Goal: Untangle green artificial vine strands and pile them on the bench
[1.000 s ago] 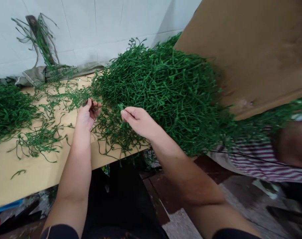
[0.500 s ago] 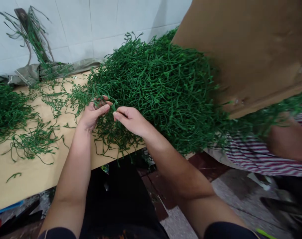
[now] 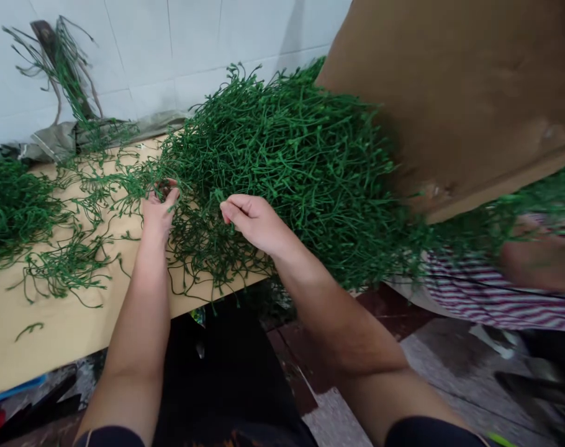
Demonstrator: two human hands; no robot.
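Observation:
My left hand (image 3: 159,208) is at the left edge of a big heap of green artificial plant stems (image 3: 282,149), its fingers curled around some thin stems. The thumb points up and the fingertips are partly hidden among the greenery. To its right, my right hand (image 3: 254,220) is closed in a pinch in front of the heap. A bit of green stem shows at its fingertips. The stems look like thin plastic with small knobbed ends. A gap separates the two hands, with tangled stems between and below them.
Loose stems (image 3: 68,264) lie on the tan tabletop (image 3: 12,360), beside another green pile (image 3: 15,205) at far left. A stem bunch (image 3: 71,74) leans on the tiled wall. A brown cardboard sheet (image 3: 450,105) covers the right side. Another person's arm (image 3: 538,254) is at right.
My hands were close together over the stems and are now apart. The left hand has moved left, and the right hand has shifted slightly right, still pinched.

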